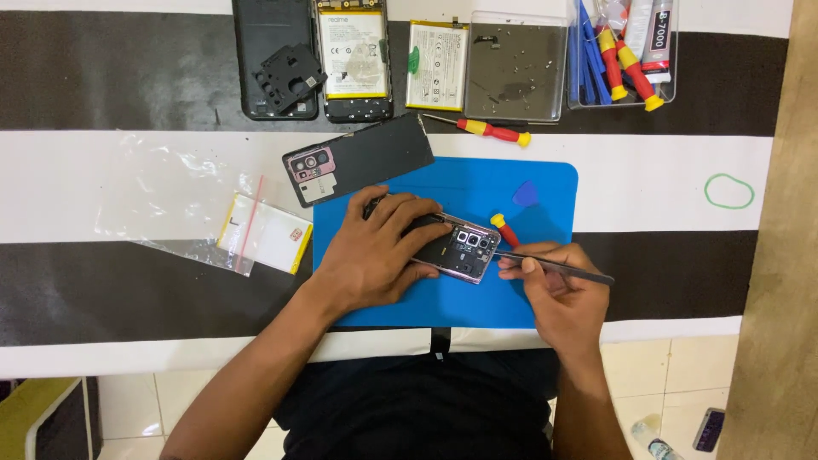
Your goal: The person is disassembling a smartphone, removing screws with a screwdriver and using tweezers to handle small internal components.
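Our left hand (375, 255) presses flat on the opened phone (456, 247) mid-mat (545, 183) — its lower half hidden. Our right hand (558, 290) pinches tweezers (554, 266); the tip at the phone's edge is hard to make out.

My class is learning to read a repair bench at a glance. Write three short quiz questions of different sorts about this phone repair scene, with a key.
1. True or false: the left hand rests on the opened phone on the blue mat.
2. What does the right hand hold? A) glue tube B) metal tweezers C) green ring
3. Fill in: the triangular blue pick lies on the ____.

Key
1. True.
2. B: metal tweezers, tip at the phone's camera end.
3. Blue mat.
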